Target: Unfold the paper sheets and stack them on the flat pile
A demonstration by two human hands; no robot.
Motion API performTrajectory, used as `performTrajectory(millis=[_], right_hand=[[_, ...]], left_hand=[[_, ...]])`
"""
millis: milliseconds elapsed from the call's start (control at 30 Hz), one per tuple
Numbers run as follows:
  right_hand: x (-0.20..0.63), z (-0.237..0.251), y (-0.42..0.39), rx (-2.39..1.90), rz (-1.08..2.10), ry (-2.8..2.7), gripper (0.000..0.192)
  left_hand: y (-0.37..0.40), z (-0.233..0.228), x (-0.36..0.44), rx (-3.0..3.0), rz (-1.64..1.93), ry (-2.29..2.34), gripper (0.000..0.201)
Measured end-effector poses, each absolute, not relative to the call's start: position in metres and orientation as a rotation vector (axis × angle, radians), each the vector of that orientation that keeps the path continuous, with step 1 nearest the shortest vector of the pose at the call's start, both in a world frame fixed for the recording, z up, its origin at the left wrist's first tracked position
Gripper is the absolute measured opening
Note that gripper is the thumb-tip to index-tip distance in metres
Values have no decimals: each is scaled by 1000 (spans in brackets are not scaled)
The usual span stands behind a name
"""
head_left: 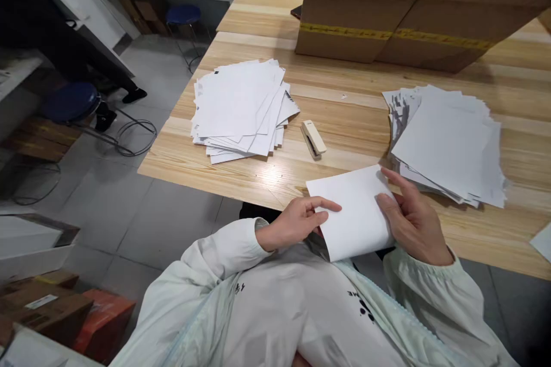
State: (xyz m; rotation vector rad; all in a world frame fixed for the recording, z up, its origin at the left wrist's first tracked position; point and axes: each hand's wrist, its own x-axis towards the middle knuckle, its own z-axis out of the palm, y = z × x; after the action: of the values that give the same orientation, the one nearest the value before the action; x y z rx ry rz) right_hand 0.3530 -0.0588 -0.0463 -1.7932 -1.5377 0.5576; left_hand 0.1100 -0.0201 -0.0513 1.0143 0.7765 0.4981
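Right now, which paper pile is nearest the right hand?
The right pile: it lies close beside the right fingers, while the left pile is farther away, beyond the stapler.

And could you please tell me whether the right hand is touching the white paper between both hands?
Touching: the head view shows the right hand with its thumb resting on the white paper near its right edge.

1. Pale mint-green jacket across the bottom of the frame, worn open, its front edges trimmed light blue.
2. Loose, creased sleeves; the right cuff, lower right, is gathered.
3. Beneath, a greyish-white garment with black lettering and a black paw print right of bottom centre.
4. Left hand and right hand bare.
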Motion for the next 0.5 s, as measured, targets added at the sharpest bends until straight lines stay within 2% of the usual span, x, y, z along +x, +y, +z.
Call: performTrajectory(millis=[133, 233, 500], right_hand=[[362, -51, -42, -1846, 470, -1642, 39], [365, -49, -24, -1764, 526, -1732, 33], [371, -64, 20, -1738, 540, -1866, 35]], left_hand=[[0, -52, 123, 830, 444, 833, 25], [14, -48, 129, 791, 449, 882, 25], [31, -56, 134, 758, 569, 992, 33]])
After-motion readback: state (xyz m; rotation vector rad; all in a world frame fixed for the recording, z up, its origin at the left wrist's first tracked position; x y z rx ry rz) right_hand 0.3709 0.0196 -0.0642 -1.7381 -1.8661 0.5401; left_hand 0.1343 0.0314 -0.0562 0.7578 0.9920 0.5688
